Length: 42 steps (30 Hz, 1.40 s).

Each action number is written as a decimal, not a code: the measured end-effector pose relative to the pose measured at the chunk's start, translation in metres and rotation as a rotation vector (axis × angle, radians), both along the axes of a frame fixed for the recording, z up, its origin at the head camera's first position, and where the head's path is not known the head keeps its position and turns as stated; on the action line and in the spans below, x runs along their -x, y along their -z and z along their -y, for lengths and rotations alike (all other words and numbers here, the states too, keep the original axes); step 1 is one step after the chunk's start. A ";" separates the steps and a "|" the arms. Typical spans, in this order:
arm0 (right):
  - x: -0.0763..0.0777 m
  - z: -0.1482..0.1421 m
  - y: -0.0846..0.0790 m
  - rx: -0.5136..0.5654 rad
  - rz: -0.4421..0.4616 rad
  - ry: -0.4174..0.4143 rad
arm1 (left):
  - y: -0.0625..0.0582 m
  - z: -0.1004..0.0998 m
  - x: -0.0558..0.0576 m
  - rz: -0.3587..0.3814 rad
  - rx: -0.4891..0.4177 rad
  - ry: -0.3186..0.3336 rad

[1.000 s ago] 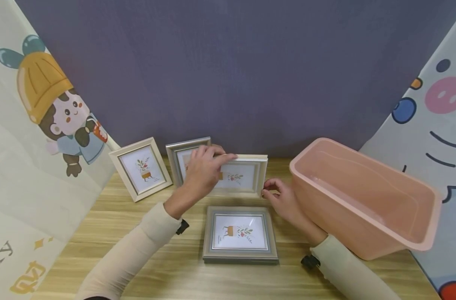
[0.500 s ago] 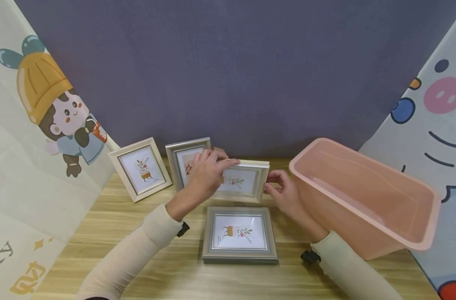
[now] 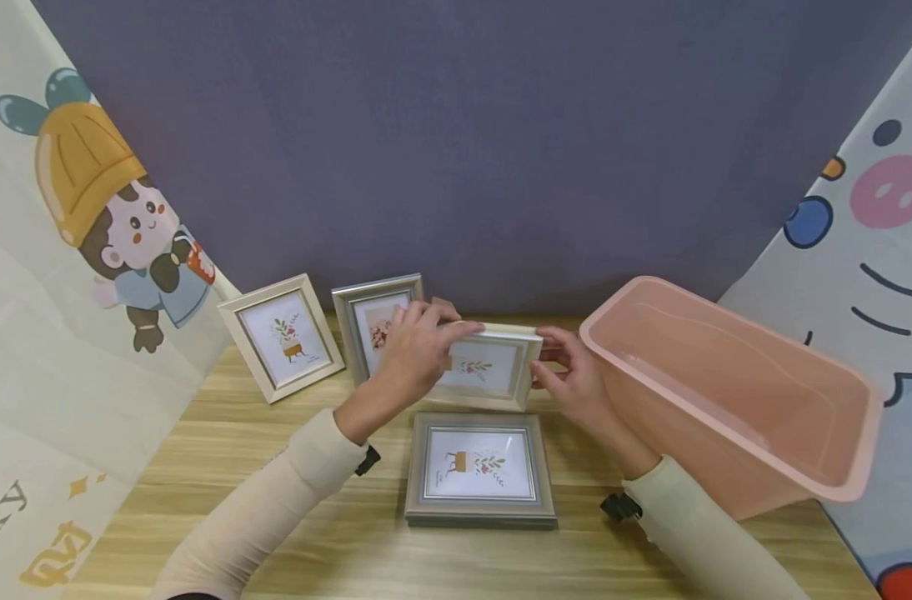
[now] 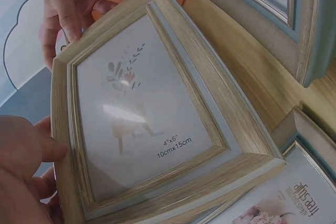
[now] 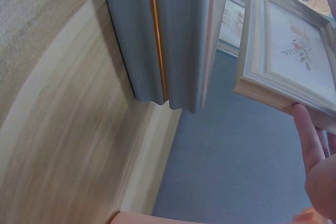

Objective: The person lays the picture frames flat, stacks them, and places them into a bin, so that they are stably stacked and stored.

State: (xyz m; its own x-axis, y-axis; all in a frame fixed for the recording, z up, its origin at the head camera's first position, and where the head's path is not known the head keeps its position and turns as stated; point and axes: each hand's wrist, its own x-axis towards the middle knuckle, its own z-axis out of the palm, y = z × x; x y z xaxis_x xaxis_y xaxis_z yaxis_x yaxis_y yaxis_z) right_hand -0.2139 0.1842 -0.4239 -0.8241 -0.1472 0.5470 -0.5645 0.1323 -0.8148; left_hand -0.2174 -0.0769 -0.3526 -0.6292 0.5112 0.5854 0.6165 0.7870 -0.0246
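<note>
Both hands hold a cream picture frame point(image 3: 486, 367) sideways behind a flat grey frame point(image 3: 480, 510). My left hand point(image 3: 414, 346) grips its top edge at the left, covering that end of the picture. At the right edge, my right hand point(image 3: 576, 383) has its thumb in front and fingers at the upper corner. In the left wrist view, the cream frame point(image 4: 131, 114) shows a plant picture marked 4"x6", with the left hand point(image 4: 23, 166) at one edge. The right wrist view shows the right hand's finger point(image 5: 308, 135) against the frame's side point(image 5: 286, 100).
A beige frame point(image 3: 283, 337) and a silver-grey frame point(image 3: 347, 321) stand upright at the back left. A pink plastic bin point(image 3: 651, 400) sits at the right beside the right forearm. The wooden table point(image 3: 313, 542) meets a dark blue-grey backdrop point(image 3: 463, 167).
The cream frame has come slightly nearer and to the right, its top tilting back. The right hand's fingers have moved up from its lower right side to the upper corner.
</note>
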 end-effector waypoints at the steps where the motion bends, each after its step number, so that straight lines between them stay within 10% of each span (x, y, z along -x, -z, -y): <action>1: 0.000 0.000 0.000 -0.005 -0.003 0.004 | 0.000 0.000 0.000 0.001 0.003 -0.001; 31: -0.003 -0.015 0.004 0.002 -0.045 0.017 | -0.004 0.028 0.009 0.048 -0.148 0.052; 37: -0.003 -0.018 0.005 0.009 -0.058 0.006 | -0.002 0.043 0.012 0.155 -0.259 0.090; 42: -0.003 -0.021 0.006 -0.002 -0.067 0.004 | 0.001 0.054 0.014 0.396 -0.396 0.122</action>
